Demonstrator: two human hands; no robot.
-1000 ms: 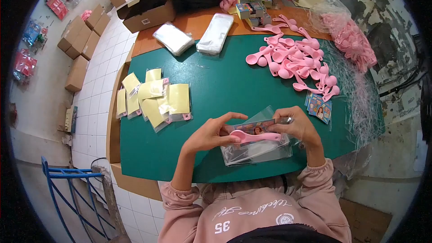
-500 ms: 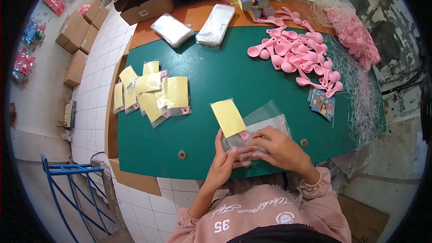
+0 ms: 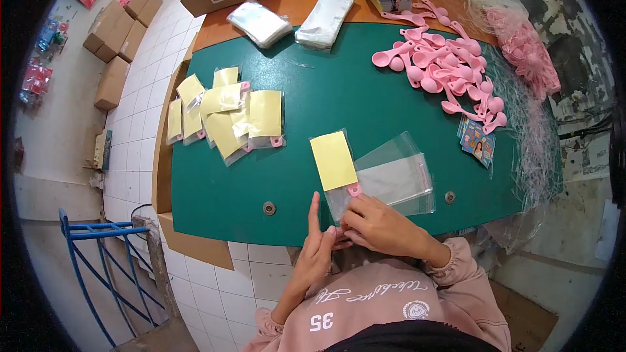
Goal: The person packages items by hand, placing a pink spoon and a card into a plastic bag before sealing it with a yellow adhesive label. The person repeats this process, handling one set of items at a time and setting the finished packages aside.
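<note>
A clear bag with a yellow card [image 3: 334, 160] and a pink spoon handle [image 3: 354, 190] lies near the table's front edge. My right hand [image 3: 375, 225] pinches the bag's lower open end, just below the handle. Against the bottom corner of the same bag, my left hand [image 3: 317, 248] has its thumb near the right fingertips and its index finger stretched out. Whether the left fingers grip the plastic is hard to see. Flat empty clear bags [image 3: 398, 179] are fanned out to the right of the card.
Filled bags with yellow cards [image 3: 265, 114] lie at the left. Pink spoons [image 3: 450, 72] are heaped at the right, above blue printed cards [image 3: 479, 143]. Two stacks of clear bags [image 3: 325, 19] lie at the back. Shredded plastic [image 3: 531, 137] lines the right edge.
My right hand has moved left and down, off the empty bags to the filled bag's lower end. My left index finger now points up, away from the bag. The view has shifted slightly.
</note>
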